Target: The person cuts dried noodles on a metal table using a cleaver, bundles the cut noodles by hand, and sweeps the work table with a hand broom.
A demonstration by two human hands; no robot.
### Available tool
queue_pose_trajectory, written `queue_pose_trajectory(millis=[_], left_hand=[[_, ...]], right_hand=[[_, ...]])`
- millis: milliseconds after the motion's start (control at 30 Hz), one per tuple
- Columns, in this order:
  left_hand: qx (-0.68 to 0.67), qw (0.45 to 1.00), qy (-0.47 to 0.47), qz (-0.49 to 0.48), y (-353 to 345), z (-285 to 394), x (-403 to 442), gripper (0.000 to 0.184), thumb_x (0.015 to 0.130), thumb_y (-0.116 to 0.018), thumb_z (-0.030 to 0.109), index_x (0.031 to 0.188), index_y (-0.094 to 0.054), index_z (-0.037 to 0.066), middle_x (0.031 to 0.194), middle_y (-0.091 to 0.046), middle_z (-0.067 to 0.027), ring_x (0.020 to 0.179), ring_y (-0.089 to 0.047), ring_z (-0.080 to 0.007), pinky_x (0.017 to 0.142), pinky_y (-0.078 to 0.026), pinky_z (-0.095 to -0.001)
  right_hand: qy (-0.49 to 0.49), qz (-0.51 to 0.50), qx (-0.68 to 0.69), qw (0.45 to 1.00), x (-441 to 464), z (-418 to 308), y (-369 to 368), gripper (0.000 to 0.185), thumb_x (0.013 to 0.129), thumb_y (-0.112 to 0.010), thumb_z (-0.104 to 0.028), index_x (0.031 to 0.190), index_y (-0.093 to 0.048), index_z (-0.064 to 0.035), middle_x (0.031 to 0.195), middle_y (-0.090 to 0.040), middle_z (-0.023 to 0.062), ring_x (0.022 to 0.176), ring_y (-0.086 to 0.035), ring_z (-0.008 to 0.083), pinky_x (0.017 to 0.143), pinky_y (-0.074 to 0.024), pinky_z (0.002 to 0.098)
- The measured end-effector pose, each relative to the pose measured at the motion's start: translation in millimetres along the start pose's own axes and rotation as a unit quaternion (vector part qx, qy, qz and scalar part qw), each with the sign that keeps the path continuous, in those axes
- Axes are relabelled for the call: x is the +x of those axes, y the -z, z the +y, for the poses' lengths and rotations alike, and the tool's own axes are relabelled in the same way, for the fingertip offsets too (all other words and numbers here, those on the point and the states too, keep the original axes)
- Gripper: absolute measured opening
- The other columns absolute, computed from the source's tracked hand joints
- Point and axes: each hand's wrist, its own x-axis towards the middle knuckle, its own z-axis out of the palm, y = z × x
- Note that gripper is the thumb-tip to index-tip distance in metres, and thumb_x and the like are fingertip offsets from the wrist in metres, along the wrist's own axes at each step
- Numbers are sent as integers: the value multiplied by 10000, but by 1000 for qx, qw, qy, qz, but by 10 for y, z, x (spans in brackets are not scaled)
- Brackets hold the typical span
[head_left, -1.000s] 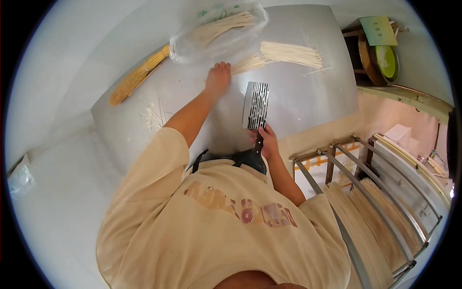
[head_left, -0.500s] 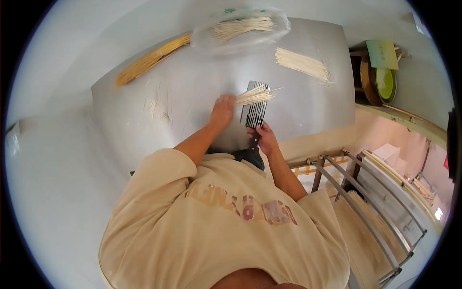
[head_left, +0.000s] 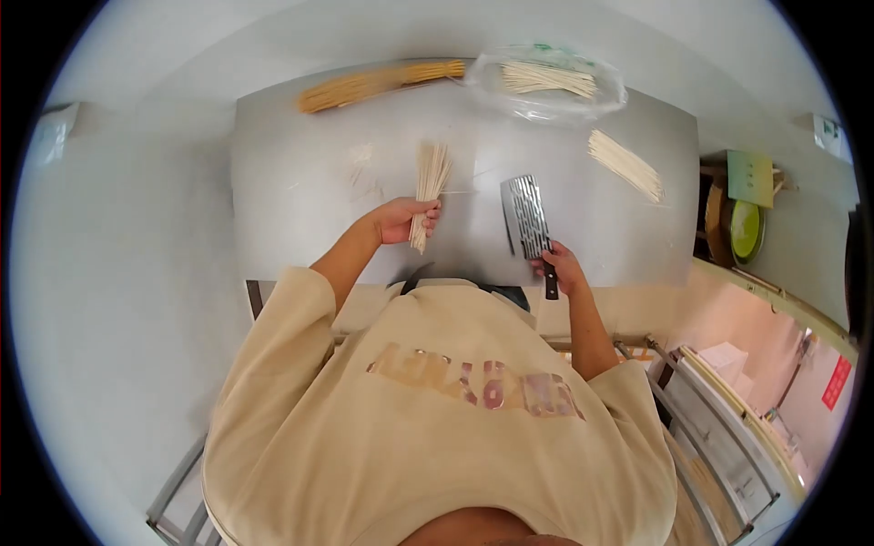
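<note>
My left hand [head_left: 407,220] is closed round a bundle of pale dried noodles [head_left: 433,168], which points up and away from me above the metal table. My right hand [head_left: 563,266] grips the dark handle of a cleaver [head_left: 526,218]. Its broad blade has a striped pattern and points away from me, with no noodles on it. A gap of bare metal separates the cleaver from the noodle bundle. Loose strands [head_left: 362,162] lie to the left of the bundle.
Along the far edge lie a yellow straw-like bundle [head_left: 382,84] and a clear plastic bag [head_left: 537,109] with noodles [head_left: 549,79] on it. Another noodle pile [head_left: 625,165] sits at the right of the metal table [head_left: 300,200]. Metal rails [head_left: 719,446] stand at lower right.
The noodle bundle has come off the cleaver blade and turned upright in my left hand. The cleaver has moved right, away from the bundle. The head view has shifted.
</note>
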Motion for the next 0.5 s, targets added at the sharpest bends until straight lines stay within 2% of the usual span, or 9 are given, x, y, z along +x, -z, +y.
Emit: queue_pose_trajectory(millis=[133,200,233,267,300,333,367,433,500], left_hand=[[-86,995,-43,-20,54,-231,-262,125,1058,-509,208,1062,-540,87,786,-496,41,649,-464,-81,656,-492,-288],[-99,993,-53,-37,73,-300,-304,126,1058,-506,207,1064,-539,86,779,-490,41,640,-452,-81,643,-481,-285],[-87,993,-69,-32,88,-335,-339,135,1059,-505,216,1065,-539,86,770,-477,41,628,-435,-79,623,-460,-277],[-73,993,-85,-26,100,-358,-376,143,1061,-505,225,1066,-538,86,762,-464,41,615,-418,-77,603,-438,-268],[-74,993,-88,-29,112,-376,-427,143,1061,-505,225,1066,-538,86,762,-464,41,615,-418,-77,603,-438,-268],[-67,992,-103,-15,126,-389,-494,156,1061,-506,236,1082,-541,86,749,-449,42,595,-402,-72,576,-413,-258],[-60,991,-116,1,140,-398,-568,169,1062,-506,247,1098,-544,86,736,-434,44,575,-386,-67,549,-388,-248],[-56,991,-118,6,170,-373,-735,179,1062,-508,251,1119,-546,85,727,-426,47,557,-374,-62,526,-371,-242],[-60,990,-126,20,159,-342,-852,205,1052,-533,249,1169,-546,81,688,-404,56,515,-354,-52,472,-332,-237]], right_hand=[[5,31,-81,996,111,147,112,219,970,-591,-73,1186,-604,-48,1010,-701,71,847,-683,172,715,-547,306],[83,92,-175,977,181,182,112,214,966,-578,-72,1163,-611,4,1001,-694,71,912,-669,179,813,-531,323],[143,152,-217,954,212,210,51,233,928,-601,-88,1143,-626,0,994,-680,92,973,-656,239,877,-510,358],[144,154,-221,952,225,213,24,233,928,-601,-88,1143,-626,0,994,-680,92,973,-656,239,877,-510,358],[235,265,-362,862,141,90,-171,261,907,-620,-108,1154,-630,-26,1036,-674,113,1027,-637,290,909,-501,392],[315,364,-486,730,86,-37,-361,291,885,-638,-128,1166,-635,-52,1079,-669,134,1082,-617,342,940,-491,426],[337,326,-460,754,148,-129,-461,276,878,-622,-141,1144,-656,-75,1140,-642,171,1146,-565,392,974,-471,470],[360,272,-464,762,297,-373,-783,242,891,-609,-141,1114,-668,-68,1150,-645,162,1158,-562,376,984,-466,460],[428,248,-496,713,574,-530,-1089,232,898,-602,-142,1102,-673,-60,1162,-643,156,1154,-564,373,994,-457,452]])
